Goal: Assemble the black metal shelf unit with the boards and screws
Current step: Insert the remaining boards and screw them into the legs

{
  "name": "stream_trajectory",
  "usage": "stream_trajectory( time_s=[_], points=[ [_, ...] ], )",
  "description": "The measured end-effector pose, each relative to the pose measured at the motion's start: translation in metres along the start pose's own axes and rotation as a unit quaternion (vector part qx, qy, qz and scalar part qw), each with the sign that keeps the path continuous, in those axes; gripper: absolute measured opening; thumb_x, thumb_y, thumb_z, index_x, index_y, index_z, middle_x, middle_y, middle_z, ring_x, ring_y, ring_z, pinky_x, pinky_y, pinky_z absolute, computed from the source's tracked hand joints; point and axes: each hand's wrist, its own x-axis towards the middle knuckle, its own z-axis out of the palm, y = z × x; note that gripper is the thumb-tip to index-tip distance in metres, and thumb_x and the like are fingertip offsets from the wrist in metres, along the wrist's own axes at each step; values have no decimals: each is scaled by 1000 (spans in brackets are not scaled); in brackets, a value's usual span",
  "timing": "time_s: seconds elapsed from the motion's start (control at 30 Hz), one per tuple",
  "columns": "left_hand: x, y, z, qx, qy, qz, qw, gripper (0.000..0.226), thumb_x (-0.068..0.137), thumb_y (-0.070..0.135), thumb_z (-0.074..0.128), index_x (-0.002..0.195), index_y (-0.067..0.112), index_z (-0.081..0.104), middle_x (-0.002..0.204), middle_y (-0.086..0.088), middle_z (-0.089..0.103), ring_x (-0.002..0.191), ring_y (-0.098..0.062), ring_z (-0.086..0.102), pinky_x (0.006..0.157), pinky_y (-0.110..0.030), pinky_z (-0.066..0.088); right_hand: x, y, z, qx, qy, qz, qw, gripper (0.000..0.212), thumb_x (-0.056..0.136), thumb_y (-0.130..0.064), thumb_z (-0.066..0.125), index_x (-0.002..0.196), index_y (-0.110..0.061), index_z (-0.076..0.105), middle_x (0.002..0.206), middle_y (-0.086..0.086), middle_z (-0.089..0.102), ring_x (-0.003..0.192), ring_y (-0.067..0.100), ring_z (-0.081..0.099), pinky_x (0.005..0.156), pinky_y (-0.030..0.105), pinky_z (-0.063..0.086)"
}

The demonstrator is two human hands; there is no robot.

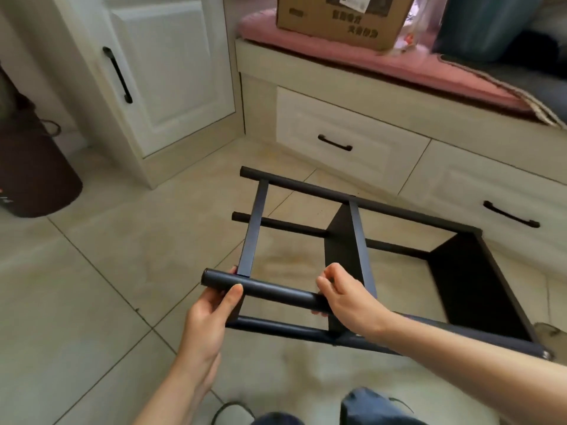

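The shelf unit point(352, 256) lay on its side on the tiled floor point(92, 271), directly ahead of the person and within easy reach of both hands. Its long axis ran from near left to far right, the four round posts pointing leftward with their free ends open, while the two boards point(343, 240) already fitted stood edge-on toward the middle and right end. The nearest upper post point(270, 291) crossed just in front of the hands, tilted slightly down to the right. The left hand point(214, 308) gripped that post close to its free left end, thumb over the top and fingers wrapped underneath, beside the crossbar point(254, 228) that met it there. The right hand point(340, 294) held the same post farther right, near the middle board, fingers curled round it; whether it also pinched a screw or small part could not be told. The two hands sat apart along one post, the left nearer the open end. Judging by this, the coming move would turn on that open left section, where a board seemed yet to be fitted. A cardboard box point(337, 19) sat on the window seat beyond.
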Motion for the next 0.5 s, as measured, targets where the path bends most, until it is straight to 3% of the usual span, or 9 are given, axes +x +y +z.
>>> stream_trajectory(
  time_s=[0.1,0.27,0.5],
  points=[
    [3,-22,-3,-17,5,-27,999,69,59,47,79,120,16,68,116,1,75,118,-15,65,114,-38,37,9,17,7,-34,13,16,999,19,105,-34,36,93,-19,41,81,3,68,65,5,63,66,22,51],
    [4,-49,-4,-41,6,-43,998,55,68,35,75,119,18,68,118,0,74,115,-12,66,107,-31,40,15,33,12,-63,4,31,997,18,105,-34,35,91,-23,40,83,1,67,62,0,62,54,14,42],
    [3,-75,-17,-64,9,-62,996,49,75,24,71,123,12,66,120,-6,73,115,-14,67,100,-24,52,15,46,24,-79,-14,37,996,18,105,-37,34,91,-28,39,82,-1,61,70,10,57,56,19,39]
  ],
)
